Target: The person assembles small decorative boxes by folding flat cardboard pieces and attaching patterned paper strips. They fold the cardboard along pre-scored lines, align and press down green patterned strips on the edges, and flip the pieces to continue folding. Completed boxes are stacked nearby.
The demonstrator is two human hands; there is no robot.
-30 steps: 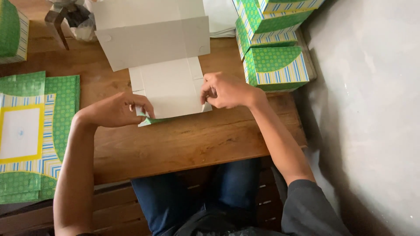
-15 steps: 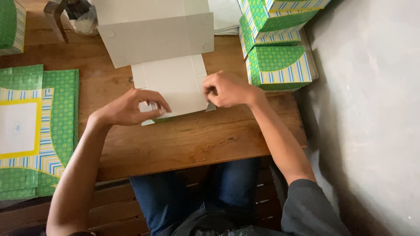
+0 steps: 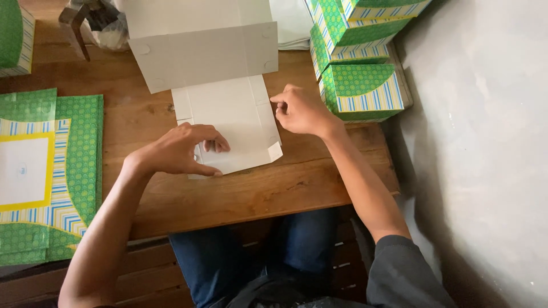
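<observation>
A flat white cardboard box blank (image 3: 228, 114) lies inside-up on the wooden table (image 3: 251, 194), its far panels raised toward the back. My left hand (image 3: 180, 151) rests on the blank's near left corner, fingers curled over the edge flap. My right hand (image 3: 299, 108) sits at the blank's right edge, fingertips touching the side flap. A small corner tab sticks out at the near right of the blank.
A stack of assembled green patterned boxes (image 3: 362, 85) stands at the right, close to my right hand. Flat green and striped printed sheets (image 3: 45, 171) lie in a pile at the left. A plastic bag (image 3: 103, 25) sits at the back left. A grey wall runs along the right.
My left hand has slid down to the blank's near left corner. My right hand has moved up along the right edge. The near flaps now lie flatter.
</observation>
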